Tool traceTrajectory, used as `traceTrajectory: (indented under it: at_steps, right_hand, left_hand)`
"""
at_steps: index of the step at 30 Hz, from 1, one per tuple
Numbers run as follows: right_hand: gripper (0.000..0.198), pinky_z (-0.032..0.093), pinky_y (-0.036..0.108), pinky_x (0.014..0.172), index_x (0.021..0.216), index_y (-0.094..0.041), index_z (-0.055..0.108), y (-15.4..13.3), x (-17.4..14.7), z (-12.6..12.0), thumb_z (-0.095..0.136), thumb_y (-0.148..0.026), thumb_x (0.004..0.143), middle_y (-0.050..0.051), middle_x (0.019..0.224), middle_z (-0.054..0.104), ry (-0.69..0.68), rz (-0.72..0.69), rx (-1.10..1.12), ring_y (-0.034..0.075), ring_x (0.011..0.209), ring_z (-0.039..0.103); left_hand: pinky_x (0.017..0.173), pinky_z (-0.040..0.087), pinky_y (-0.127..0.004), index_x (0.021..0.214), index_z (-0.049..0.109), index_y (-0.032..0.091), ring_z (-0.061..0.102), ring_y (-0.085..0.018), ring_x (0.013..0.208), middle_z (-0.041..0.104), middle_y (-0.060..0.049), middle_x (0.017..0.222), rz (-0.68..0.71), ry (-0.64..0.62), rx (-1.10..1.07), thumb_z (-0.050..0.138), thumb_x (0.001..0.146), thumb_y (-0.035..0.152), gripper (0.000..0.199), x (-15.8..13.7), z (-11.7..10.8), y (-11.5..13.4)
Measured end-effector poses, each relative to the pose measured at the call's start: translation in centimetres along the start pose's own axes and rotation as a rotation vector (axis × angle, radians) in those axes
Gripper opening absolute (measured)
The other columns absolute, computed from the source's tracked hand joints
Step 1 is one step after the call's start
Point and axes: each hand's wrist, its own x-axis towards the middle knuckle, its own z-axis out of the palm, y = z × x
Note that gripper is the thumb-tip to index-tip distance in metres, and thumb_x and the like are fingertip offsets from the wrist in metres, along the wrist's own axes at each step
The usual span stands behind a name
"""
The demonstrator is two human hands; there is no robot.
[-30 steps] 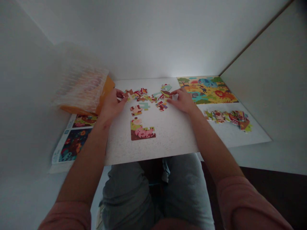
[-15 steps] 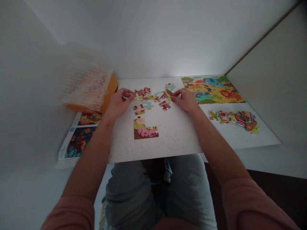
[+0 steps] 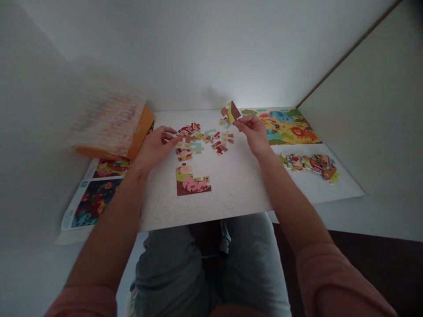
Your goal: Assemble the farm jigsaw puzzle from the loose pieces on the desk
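My right hand pinches a brown and green puzzle piece between thumb and fingers, raised and tilted above the far part of the white table. My left hand is by the loose puzzle pieces, its fingers apart and the tips at the edge of a brown piece. Just below lie a pale teal piece and a piece with a cow-like picture. Nearer me sits a joined corner section showing a pink pig. A colourful piece and a tan piece lie between the hands.
A finished-looking animal picture lies at the far right, with a row of more pieces before it. On the left, an orange box with bubble wrap rests over a printed picture sheet. Walls stand behind and beside the white table.
My right hand has lifted the brown and green piece up off the table, uncovering a tan piece. My left hand stays by the loose pieces. The view has shifted slightly.
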Motion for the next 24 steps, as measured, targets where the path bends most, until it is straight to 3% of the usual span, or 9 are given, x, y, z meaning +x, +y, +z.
traceTrajectory:
  at_steps: [8, 11, 14, 17, 21, 24]
  right_hand:
    - [0.071, 0.072, 0.050, 0.099, 0.092, -0.036, 0.059, -1.7, -0.8, 0.6, 0.106, -0.087, 0.074, 0.002, 0.096, 0.078, -0.043, -0.021, 0.094, 0.029, 0.100, 0.079]
    - [0.071, 0.071, 0.051, 0.098, 0.093, -0.037, 0.059, -1.8, -0.9, 0.6, 0.103, -0.091, 0.075, 0.003, 0.097, 0.077, -0.059, -0.022, 0.065, 0.030, 0.100, 0.077]
    - [0.067, 0.070, 0.051, 0.095, 0.093, -0.037, 0.061, -1.7, -0.8, 0.5, 0.102, -0.088, 0.076, 0.004, 0.097, 0.075, -0.045, -0.042, 0.059, 0.031, 0.099, 0.077]
    - [0.063, 0.070, 0.051, 0.091, 0.093, -0.037, 0.062, -1.6, -0.8, 0.4, 0.101, -0.084, 0.081, 0.004, 0.097, 0.075, -0.040, -0.035, 0.027, 0.031, 0.099, 0.076]
    - [0.052, 0.073, 0.051, 0.093, 0.095, -0.036, 0.073, -1.2, -1.1, 0.4, 0.107, -0.073, 0.080, 0.003, 0.095, 0.080, -0.065, -0.042, 0.106, 0.029, 0.096, 0.078]
    - [0.045, 0.076, 0.050, 0.093, 0.095, -0.036, 0.079, -0.7, -1.2, 0.4, 0.111, -0.063, 0.079, 0.003, 0.096, 0.084, -0.075, -0.055, 0.150, 0.028, 0.094, 0.080]
  left_hand:
    - [0.085, 0.064, -0.039, 0.115, 0.085, 0.027, 0.080, -0.028, 0.091, 0.090, -0.007, 0.101, 0.031, -0.027, -0.007, 0.094, 0.100, 0.051, 0.030, -0.1, -0.1, -0.3]
    - [0.085, 0.066, -0.039, 0.115, 0.086, 0.027, 0.082, -0.027, 0.091, 0.090, -0.006, 0.099, 0.029, -0.028, -0.010, 0.092, 0.102, 0.045, 0.023, 0.1, -0.1, -0.4]
    - [0.090, 0.069, -0.040, 0.115, 0.084, 0.026, 0.083, -0.024, 0.090, 0.091, -0.007, 0.105, -0.008, -0.019, -0.127, 0.086, 0.105, 0.029, 0.011, 0.2, 0.2, -0.3]
    - [0.100, 0.075, -0.041, 0.116, 0.080, 0.025, 0.086, -0.022, 0.093, 0.091, -0.007, 0.109, -0.055, -0.004, -0.267, 0.083, 0.106, 0.020, 0.012, 0.4, 0.5, 0.0]
    - [0.101, 0.079, -0.042, 0.123, 0.078, 0.027, 0.090, -0.022, 0.095, 0.089, -0.003, 0.108, -0.048, 0.079, -0.327, 0.089, 0.108, 0.026, 0.019, 0.7, 0.5, 0.1]
    - [0.103, 0.079, -0.042, 0.123, 0.075, 0.026, 0.092, -0.022, 0.101, 0.090, -0.005, 0.115, 0.031, 0.103, -0.318, 0.086, 0.114, 0.031, 0.015, 0.9, 0.3, -0.3]
